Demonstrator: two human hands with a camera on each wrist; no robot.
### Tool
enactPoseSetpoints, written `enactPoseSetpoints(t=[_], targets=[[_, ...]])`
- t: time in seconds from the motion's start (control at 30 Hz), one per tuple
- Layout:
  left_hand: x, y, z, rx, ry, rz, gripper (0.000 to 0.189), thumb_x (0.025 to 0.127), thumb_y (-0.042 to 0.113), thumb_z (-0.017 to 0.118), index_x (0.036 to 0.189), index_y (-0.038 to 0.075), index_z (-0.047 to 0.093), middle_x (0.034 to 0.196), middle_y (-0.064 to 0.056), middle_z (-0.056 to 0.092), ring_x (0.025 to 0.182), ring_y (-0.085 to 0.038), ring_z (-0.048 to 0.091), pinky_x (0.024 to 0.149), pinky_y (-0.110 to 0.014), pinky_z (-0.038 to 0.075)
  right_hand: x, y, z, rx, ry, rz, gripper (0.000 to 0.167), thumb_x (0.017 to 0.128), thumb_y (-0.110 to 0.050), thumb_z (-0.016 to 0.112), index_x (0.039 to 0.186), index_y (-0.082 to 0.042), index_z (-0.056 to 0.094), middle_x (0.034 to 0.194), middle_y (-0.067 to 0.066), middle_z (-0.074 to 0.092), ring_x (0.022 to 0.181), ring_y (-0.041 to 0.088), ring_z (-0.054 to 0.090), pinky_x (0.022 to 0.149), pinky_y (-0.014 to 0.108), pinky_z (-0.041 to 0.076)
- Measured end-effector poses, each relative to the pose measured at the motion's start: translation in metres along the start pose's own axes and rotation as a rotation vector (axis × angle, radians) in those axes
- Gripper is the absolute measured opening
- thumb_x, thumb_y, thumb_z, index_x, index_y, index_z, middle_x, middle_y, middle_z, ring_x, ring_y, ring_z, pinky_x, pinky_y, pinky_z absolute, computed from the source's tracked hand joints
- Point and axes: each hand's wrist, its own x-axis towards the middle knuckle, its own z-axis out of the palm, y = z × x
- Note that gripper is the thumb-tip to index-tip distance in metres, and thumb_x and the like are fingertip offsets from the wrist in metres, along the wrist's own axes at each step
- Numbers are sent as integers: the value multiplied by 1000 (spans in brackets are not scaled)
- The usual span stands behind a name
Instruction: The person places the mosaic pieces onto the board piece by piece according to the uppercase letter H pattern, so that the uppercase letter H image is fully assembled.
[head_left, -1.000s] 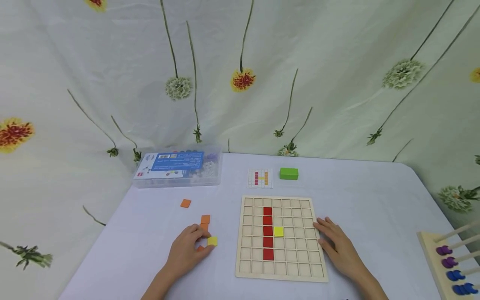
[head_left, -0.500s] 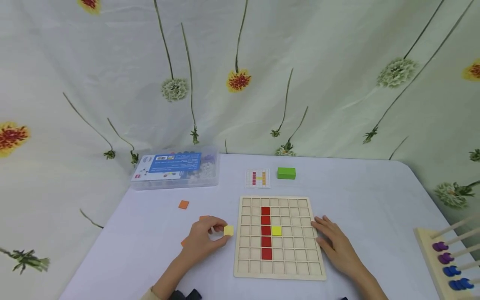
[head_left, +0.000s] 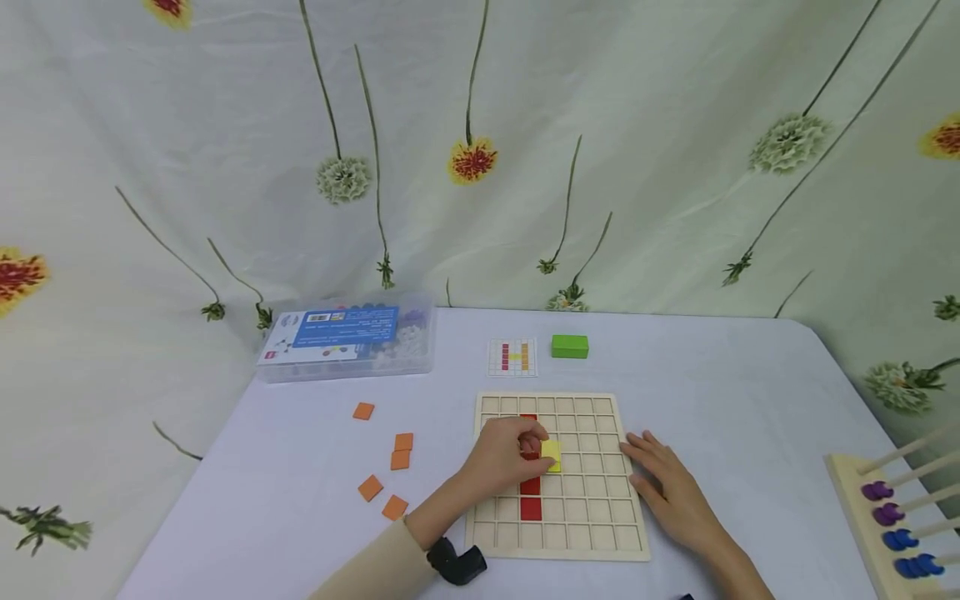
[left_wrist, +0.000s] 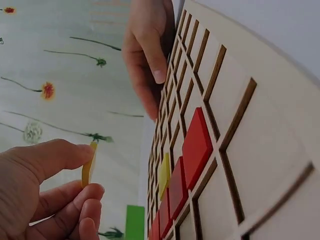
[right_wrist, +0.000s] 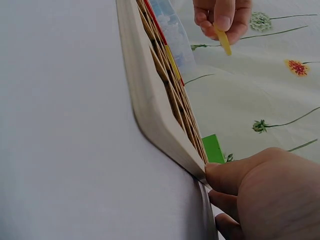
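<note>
My left hand [head_left: 501, 457] pinches a yellow square tile [left_wrist: 89, 164] between thumb and fingertips, raised over the wooden grid board [head_left: 592, 537]. Beneath it in the head view runs a column of red square tiles [head_left: 531, 508], partly covered by the hand. Another yellow tile [left_wrist: 164, 176] sits in the grid beside the red ones, as the left wrist view shows. My right hand [head_left: 678, 496] rests at the board's right edge, its thumb and fingertips touching the rim [right_wrist: 170, 135] in the right wrist view.
Several orange tiles [head_left: 363, 411] lie left of the board. Behind it are a small pattern card [head_left: 495, 369] and a green block [head_left: 570, 347]. A clear plastic case [head_left: 345, 337] stands at the back left, and a bead frame [head_left: 862, 517] at the right edge.
My left hand has picked up the yellow tile from beside the orange ones and carried it right, over the board. My right hand stays at the board's edge.
</note>
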Motion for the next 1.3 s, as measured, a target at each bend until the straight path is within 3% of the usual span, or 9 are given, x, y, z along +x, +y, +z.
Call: enactPoseSetpoints(t=[0.1,0.4,0.9,1.13,1.3], targets=[[8,3,11,20,-34,-39,19,75,11,81,89,4,70,70,3,62,64,-1,50,63,-15,45,0,0,0,-7,4,-2,41,90,-7,66,130,-7,61,138,18,56,132,49,40,109,2,1],[16,2,37,224,-82,-79,16,77,21,80,83,11,68,64,11,53,61,0,45,59,-15,38,-1,-2,1,-10,2,10,41,89,-6,66,130,-7,61,138,18,56,132,48,40,109,1,1],[19,8,41,301,-121,-111,18,78,24,80,85,10,72,61,10,50,59,-3,43,53,-16,35,0,-5,-1,-8,-21,31,41,90,-7,66,131,-7,60,139,18,55,134,48,39,110,4,1],[16,9,31,339,-99,-87,29,77,30,81,98,11,74,63,11,51,59,-2,43,51,-17,35,1,-4,-1,-20,-10,14,42,90,-6,66,131,-7,60,138,18,56,133,48,40,109,2,0],[4,2,1,299,-58,-79,35,78,29,81,106,10,73,79,5,59,71,-6,49,62,-19,41,1,-3,0,-16,-14,16,42,90,-7,65,131,-6,60,139,19,55,134,47,39,110,3,0]])
